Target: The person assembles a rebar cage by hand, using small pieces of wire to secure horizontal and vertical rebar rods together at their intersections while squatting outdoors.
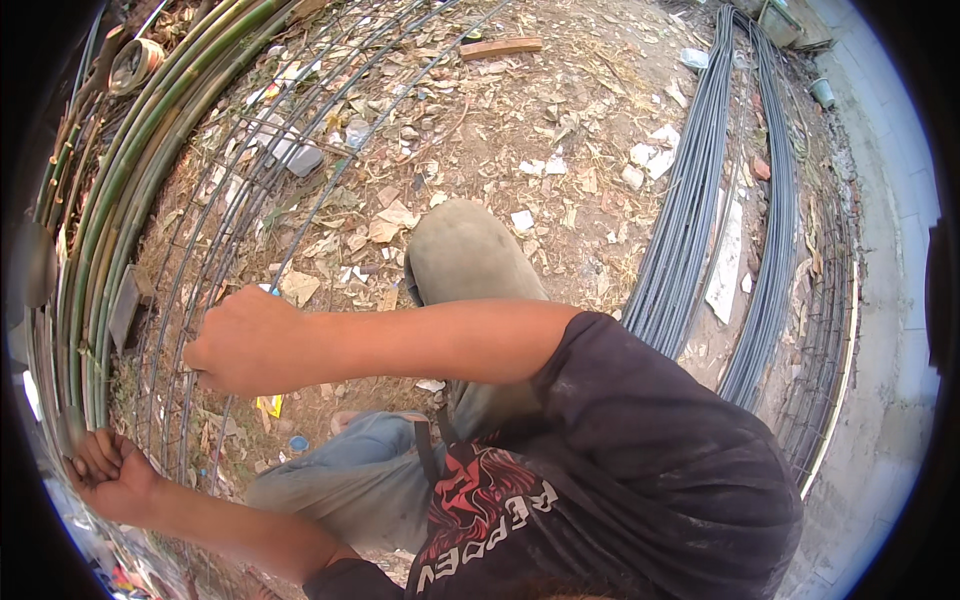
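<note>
Thin steel rods tied with cross wires form a long reinforcement cage that curves down the left side. My right hand is closed in a fist over its rods, fingers turned down and mostly hidden, so what they grip does not show. Lower left, my left hand has its fingers curled in beside the cage's outer rods. Anything inside that hand is too small to make out. Between my arms lies my bent leg in blue-grey trousers; my other knee is raised beyond the right forearm.
Green bamboo poles run along the far left. To the right lie two bundles of steel bars, with another wire-tied cage beside a pale wall. Dry leaves and scraps cover the ground, with a wooden piece at the top.
</note>
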### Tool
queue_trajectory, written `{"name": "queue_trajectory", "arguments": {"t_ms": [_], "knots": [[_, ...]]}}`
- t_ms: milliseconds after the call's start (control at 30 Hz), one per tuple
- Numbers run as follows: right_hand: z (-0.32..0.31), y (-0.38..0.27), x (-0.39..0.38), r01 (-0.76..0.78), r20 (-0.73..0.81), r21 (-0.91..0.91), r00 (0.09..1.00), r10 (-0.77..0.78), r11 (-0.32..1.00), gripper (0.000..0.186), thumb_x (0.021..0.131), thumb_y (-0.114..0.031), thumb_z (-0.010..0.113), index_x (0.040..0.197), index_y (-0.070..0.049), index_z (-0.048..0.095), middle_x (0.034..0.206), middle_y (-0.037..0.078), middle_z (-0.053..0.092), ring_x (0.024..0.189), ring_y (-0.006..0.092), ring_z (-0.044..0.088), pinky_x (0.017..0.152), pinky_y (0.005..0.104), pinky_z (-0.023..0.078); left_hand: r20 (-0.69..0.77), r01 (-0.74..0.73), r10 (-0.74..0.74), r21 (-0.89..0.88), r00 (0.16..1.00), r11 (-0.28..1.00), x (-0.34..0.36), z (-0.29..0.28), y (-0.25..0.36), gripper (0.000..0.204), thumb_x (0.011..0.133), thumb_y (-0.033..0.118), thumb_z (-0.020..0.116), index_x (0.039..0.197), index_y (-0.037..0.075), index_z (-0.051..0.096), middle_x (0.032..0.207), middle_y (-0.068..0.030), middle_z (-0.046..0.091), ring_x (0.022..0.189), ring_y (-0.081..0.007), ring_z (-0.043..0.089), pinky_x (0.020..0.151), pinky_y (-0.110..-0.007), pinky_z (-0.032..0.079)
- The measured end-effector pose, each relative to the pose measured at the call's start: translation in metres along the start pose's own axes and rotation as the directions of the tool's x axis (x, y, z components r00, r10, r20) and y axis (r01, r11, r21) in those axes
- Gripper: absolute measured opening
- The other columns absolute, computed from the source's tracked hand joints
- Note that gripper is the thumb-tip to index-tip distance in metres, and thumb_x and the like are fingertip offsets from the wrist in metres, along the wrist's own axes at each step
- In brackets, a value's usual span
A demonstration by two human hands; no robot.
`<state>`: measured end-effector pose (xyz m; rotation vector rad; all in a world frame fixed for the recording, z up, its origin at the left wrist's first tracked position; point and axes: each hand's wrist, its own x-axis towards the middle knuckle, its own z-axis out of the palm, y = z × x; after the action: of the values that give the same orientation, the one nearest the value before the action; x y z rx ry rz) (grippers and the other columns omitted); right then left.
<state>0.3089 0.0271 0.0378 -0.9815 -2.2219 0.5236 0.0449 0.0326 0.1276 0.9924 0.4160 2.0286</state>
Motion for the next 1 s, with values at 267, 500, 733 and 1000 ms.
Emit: {"name": "queue_trajectory", "arguments": {"t_ms": [267,500,733,1000], "knots": [[0.059,0.038,0.001,0.342,-0.210,-0.236,0.896,-0.391,0.910,0.018,0.081,-0.023,0.064,0.081,-0.005,0.068,0.084,0.013,0.063,0.079,0.0286,0.066,0.063,0.0451,0.051,-0.646,0.187,0.045,0.285,0.762,0.940,-0.011,-0.107,0.000,0.029,0.094,0.018,0.058,0.071,0.009,0.041,0.055,0.0011,0.026,0.042,-0.0094,0.018,0.038,-0.026,0.015],[0.070,-0.008,0.012,0.195,0.219,-0.046,0.959,-0.180,0.980,0.019,0.087,-0.024,0.064,0.098,-0.009,0.066,0.093,0.012,0.060,0.077,0.0314,0.063,0.065,0.0417,0.051,-0.259,0.341,-0.231,0.815,0.938,0.468,-0.040,-0.091,-0.015,0.030,0.095,0.027,0.062,0.078,0.003,0.065,0.054,0.0074,0.041,0.045,-0.0017,0.029,0.042,-0.022,0.022],[0.059,0.004,0.029,-0.232,0.365,0.461,0.929,0.055,0.857,0.018,0.089,-0.019,0.063,0.096,-0.002,0.065,0.071,0.011,0.063,0.068,0.0262,0.063,0.065,0.0394,0.049,0.143,0.254,-0.635,0.833,0.759,0.492,-0.076,-0.057,-0.058,0.026,0.094,0.024,0.063,0.088,-0.001,0.066,0.074,0.0017,0.062,0.065,-0.0035,0.051,0.056,-0.021,0.038],[0.017,0.035,0.037,-0.181,-0.264,0.051,0.946,0.188,0.982,0.014,0.094,-0.015,0.057,0.095,-0.003,0.065,0.065,0.018,0.060,0.054,0.0311,0.057,0.052,0.0401,0.042,-0.042,0.660,-0.752,0.513,0.657,0.548,-0.069,-0.053,-0.065,0.028,0.097,0.030,0.059,0.109,0.005,0.058,0.067,0.0021,0.055,0.073,-0.0128,0.064,0.071,-0.034,0.057]]}}
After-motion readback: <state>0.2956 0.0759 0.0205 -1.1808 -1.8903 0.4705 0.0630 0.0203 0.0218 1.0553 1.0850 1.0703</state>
